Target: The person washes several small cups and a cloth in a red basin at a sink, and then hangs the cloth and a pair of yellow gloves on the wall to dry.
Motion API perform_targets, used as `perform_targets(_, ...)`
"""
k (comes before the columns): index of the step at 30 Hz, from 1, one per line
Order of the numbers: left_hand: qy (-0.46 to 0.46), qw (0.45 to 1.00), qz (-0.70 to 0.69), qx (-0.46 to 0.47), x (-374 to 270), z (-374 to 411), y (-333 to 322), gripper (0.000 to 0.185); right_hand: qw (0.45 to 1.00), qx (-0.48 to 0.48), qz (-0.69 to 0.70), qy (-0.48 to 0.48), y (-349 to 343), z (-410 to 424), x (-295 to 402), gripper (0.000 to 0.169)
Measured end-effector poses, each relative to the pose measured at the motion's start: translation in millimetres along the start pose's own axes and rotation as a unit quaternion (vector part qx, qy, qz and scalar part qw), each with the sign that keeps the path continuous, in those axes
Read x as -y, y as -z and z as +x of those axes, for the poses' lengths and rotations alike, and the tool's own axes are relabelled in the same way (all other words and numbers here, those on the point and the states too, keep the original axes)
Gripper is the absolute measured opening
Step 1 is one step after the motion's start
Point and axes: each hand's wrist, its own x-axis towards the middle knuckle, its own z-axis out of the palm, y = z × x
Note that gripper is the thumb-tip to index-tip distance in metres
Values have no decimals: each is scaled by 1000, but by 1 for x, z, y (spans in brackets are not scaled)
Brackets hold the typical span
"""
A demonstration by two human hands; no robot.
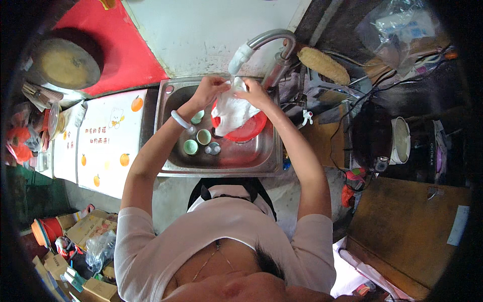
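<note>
A wet white cloth (236, 113) hangs between my two hands, under the spout of a metal faucet (292, 39) with a white covering on its end. My left hand (211, 90) pinches the cloth's upper left edge. At its upper right, my right hand (254, 92) grips it with bent fingers. Below the cloth lies a red plastic basin (247, 128), partly hidden by it, inside the stainless steel sink (241, 160). Small pale green cups (191, 147) and small clear pieces (213, 148) rest on the sink floor, left of the basin.
A loofah (323, 65) lies behind the faucet on the right, near a small white-handled tap (307, 117). Left of the sink is a white cover with orange prints (109, 143). A round pan (68, 64) stands against the red panel. Cardboard boxes (403, 226) sit low at right.
</note>
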Motion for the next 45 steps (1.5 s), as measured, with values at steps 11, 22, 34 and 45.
perform_targets(11, -84, 994, -37, 50, -12, -2, 20, 18, 997, -28, -78, 4, -11, 0, 50, 21)
perform_targets(22, -112, 991, -11, -78, -56, -11, 22, 20, 969, -179, -160, 53, -50, -5, -17, 27)
perform_targets(34, 12, 970, -222, -95, -1, -46, 92, 22, 984, -48, 169, 24, -7, -7, -8, 20)
perform_targets(45, 68, 965, -252, 17, -16, -21, 38, 27, 977, -137, 165, 9, 9, 0, -6, 19)
